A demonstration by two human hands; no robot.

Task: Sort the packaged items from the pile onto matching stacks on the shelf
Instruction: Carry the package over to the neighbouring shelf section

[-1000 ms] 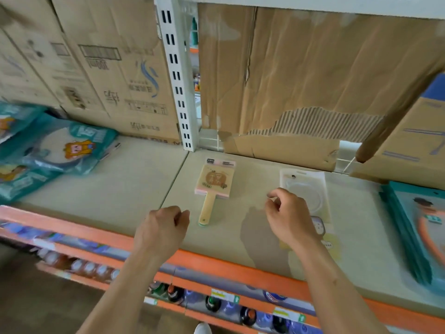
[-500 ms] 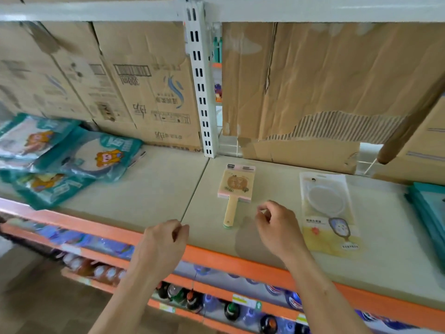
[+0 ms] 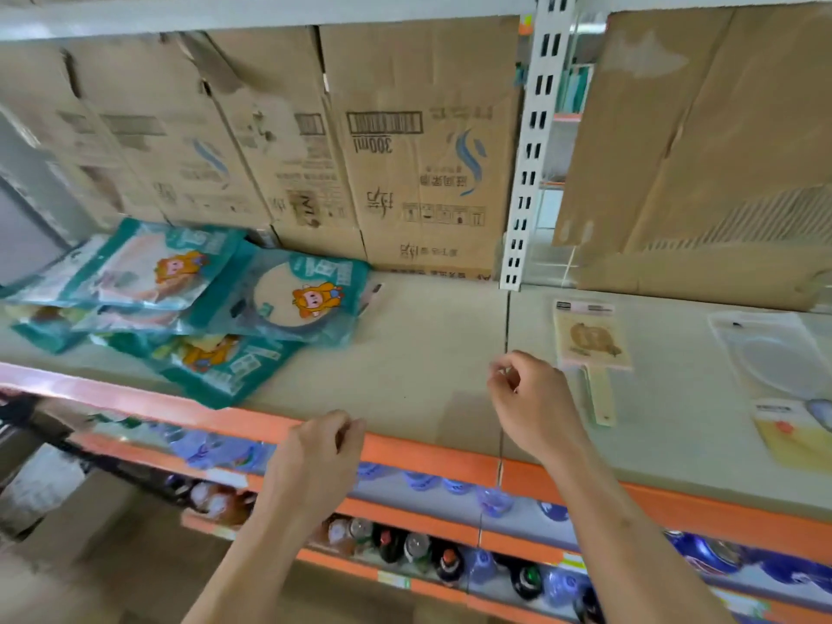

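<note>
**Both hands empty, pile not yet touched**

Obs.: left hand hovers over the orange front lip of the shelf, fingers curled in, holding nothing. Right hand is above the shelf board just left of the paddle-shaped pack. Its fingers are curled with the thumb against the forefinger and nothing between them. Neither hand touches a package.

Pile: teal film packs with a cartoon figure, overlapping at odd angles on the left bay of the shelf, well apart from both hands. The frontmost seems to reach over the lip. Past the white upright, the paddle-shaped pack and a clear round-windowed pack lie flat, near each other but apart.

Handling (judgement): the packs look light and floppy. The film is glossy, so probably slippery. The contents seem to be flat discs, which should stiffen the middle a little. Best hold is a pinch on a free edge of the topmost pouch, thumb above and fingers beneath. Pulling from lower in the heap risks dragging neighbours off the lip. The left hand is nearer the pile.
</note>
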